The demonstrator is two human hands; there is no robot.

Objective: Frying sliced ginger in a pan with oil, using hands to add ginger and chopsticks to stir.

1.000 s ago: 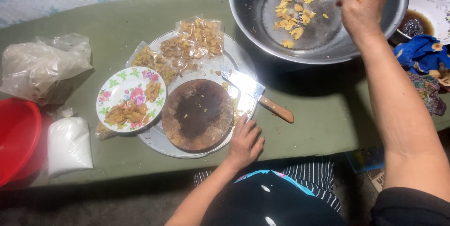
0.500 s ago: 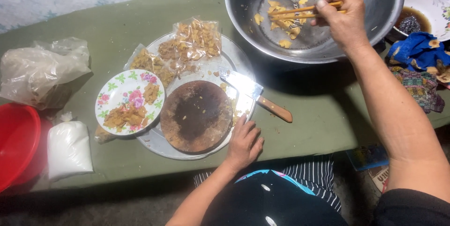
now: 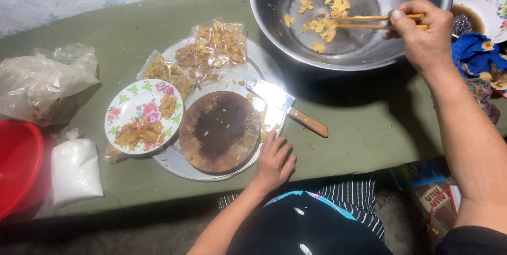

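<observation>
Where bowl (image 3: 274,12) sits: chopsticks (image 3: 369,21) inside.

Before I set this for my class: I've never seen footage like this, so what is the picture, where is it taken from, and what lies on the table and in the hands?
There is no machine here: a person wears a camera on the head, so the view looks down at their own two hands. The right hand holds wooden chopsticks over yellow food pieces in a large metal bowl. The left hand rests flat on the green table, touching the edge of a round metal tray. On that tray lie a dark round board, a flowered plate of fried bits, clear bags of snacks and a wooden-handled cleaver. At the left are a red basin and a bag of white powder.
</observation>
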